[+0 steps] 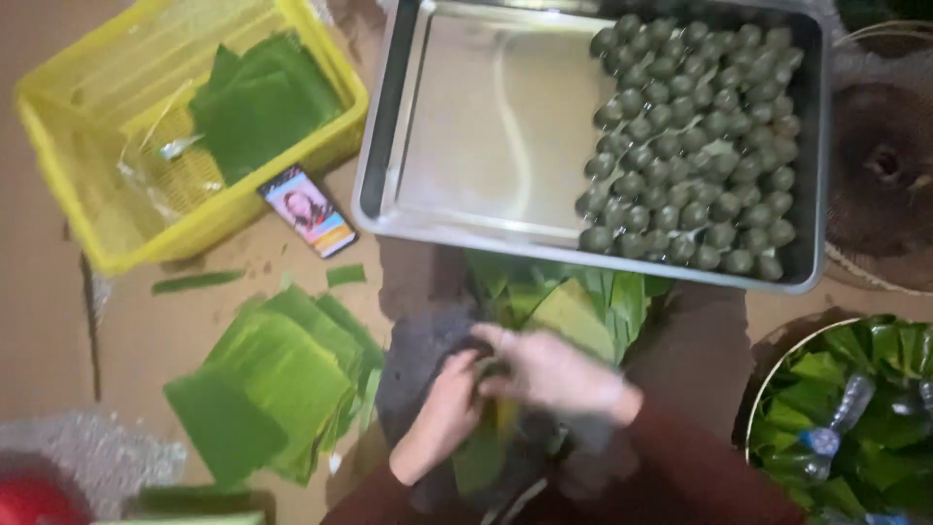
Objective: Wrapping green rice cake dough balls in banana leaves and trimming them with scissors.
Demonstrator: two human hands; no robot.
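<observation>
I'm folding a leaf (486, 442) in my lap, left hand (442, 418) gripping it underneath, right hand (549, 369) pinching its top shut; tray (466, 126) ahead catching finished balls (695, 136), spare leaves (277, 374) stacked leftward.

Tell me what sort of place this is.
Probably a home or small workshop floor where leaf-wrapped snacks are made by hand: a metal tray of dark green balls, stacks of cut banana leaves, and a yellow plastic crate holding more leaves.

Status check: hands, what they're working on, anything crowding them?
Left hand and right hand together, both closed on a green leaf piece over the lap. Metal tray of green balls just beyond. Cut leaf stack alongside, apart.
</observation>
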